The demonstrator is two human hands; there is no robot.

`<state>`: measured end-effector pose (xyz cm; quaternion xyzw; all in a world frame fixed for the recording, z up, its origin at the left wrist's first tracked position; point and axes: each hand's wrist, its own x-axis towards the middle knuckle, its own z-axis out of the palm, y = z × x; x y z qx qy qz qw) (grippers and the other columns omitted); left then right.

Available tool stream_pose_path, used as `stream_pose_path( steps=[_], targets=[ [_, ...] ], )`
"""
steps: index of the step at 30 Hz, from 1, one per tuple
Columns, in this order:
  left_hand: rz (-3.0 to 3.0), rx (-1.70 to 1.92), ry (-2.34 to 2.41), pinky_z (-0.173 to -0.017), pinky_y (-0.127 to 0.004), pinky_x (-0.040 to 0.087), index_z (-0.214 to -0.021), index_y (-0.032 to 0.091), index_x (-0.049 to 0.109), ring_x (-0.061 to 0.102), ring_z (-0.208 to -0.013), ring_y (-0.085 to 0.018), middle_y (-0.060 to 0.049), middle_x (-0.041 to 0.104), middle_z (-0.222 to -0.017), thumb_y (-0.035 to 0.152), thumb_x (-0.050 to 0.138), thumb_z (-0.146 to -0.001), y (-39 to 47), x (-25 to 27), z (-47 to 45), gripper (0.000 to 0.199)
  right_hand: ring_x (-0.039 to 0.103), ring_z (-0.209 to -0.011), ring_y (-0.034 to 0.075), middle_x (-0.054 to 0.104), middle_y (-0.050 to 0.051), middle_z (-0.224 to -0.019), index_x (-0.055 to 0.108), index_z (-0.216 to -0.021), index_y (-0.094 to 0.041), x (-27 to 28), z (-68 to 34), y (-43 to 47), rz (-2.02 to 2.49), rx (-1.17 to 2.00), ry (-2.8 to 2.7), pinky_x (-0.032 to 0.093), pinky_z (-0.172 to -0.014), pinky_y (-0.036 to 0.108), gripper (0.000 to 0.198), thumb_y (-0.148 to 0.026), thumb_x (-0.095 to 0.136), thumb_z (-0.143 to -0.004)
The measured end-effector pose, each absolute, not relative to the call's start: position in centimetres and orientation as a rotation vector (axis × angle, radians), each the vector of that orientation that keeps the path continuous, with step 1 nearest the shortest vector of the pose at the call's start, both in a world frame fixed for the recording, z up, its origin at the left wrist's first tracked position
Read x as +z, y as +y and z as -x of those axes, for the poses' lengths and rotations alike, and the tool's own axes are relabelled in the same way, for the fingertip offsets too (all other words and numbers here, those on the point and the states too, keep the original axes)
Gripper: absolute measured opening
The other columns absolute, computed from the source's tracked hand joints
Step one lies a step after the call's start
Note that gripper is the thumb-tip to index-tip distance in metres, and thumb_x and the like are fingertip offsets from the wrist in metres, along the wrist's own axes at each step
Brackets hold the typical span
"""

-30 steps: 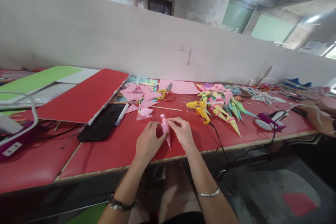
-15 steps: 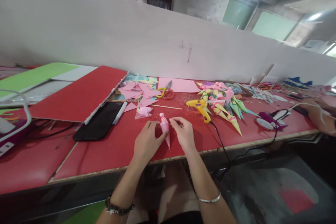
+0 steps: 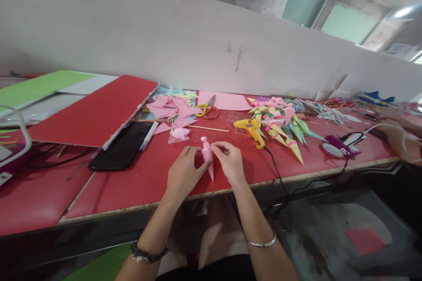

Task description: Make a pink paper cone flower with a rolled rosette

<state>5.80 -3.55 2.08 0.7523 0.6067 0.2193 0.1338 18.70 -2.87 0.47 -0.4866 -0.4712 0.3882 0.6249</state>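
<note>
Two hands stay closed on the pink paper cone [image 3: 208, 158] as half a second ago: the left hand [image 3: 183, 174] pinches its side, and the right hand [image 3: 231, 162] has brought its fingers [image 3: 218, 148] back onto the top. The cone's tip points toward the surface [image 3: 138, 184] edge; the glue gun [image 3: 252, 129] lies beyond the right fingers.

Red table [image 3: 138, 184], glue gun [image 3: 252, 128] (yellow), scissors [image 3: 207, 110], phone [image 3: 121, 150]

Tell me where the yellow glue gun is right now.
In the head view the yellow glue gun lies on the red table, right of the right hand, against the pile of paper cones.
</note>
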Motion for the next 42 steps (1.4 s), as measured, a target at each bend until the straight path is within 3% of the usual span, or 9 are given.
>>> stream_pose_path(
  steps=[8,42],
  targets=[
    [-2.201,0.656,1.755,-0.059,-0.026,0.039,-0.097,0.023,0.053,0.059,-0.083,-0.019,-0.003,0.059,-0.099,0.046,0.047,-0.080,-3.51,1.80,-5.77,0.029,0.059,-0.075,0.016,0.062,0.002,-0.077,0.068,-0.072,-0.019,0.66,-18.92,-2.81,1.204,0.717,-1.297,0.046,-0.069,0.026,0.009,-0.021,0.059,-0.069],
    [-2.203,0.717,1.611,-0.060,-0.028,0.041,-0.094,0.020,0.050,0.058,-0.078,-0.021,-0.004,0.059,-0.091,0.044,0.049,-0.077,-3.07,1.32,-5.70,0.030,0.058,-0.069,0.014,0.063,0.001,-0.074,0.060,-0.077,-0.018,0.83,-18.83,-2.50,1.201,0.895,-1.221,0.045,-0.064,0.024,0.011,-0.027,0.055,-0.071]
  ],
)
